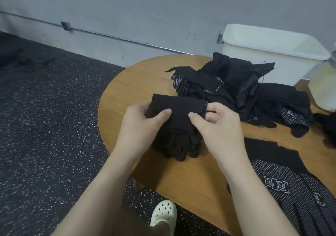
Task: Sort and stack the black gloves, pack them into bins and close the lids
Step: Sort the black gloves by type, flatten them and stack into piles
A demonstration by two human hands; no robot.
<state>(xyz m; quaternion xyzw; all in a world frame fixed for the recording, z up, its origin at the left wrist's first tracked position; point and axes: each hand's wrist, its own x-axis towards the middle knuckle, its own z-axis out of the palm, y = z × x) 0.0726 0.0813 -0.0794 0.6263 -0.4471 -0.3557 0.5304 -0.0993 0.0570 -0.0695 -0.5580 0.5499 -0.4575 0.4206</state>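
Note:
I hold a small bundle of black gloves [179, 114] above the round wooden table [127, 85]. My left hand [143, 121] pinches its left cuff edge with thumb on top. Gripping the right cuff edge is my right hand [220, 125]. The glove fingers hang down below my hands. A loose pile of black gloves [236, 85] lies behind, toward the back right. Flat dotted gloves [294, 186] with white print lie at the near right. A white bin [272, 54] stands open at the back right.
A second pale container [323, 88] sits at the right edge. Grey wall with a metal rail [109, 36] runs behind. Dark speckled floor [45, 126] fills the left. My white clog [163, 215] shows under the table edge.

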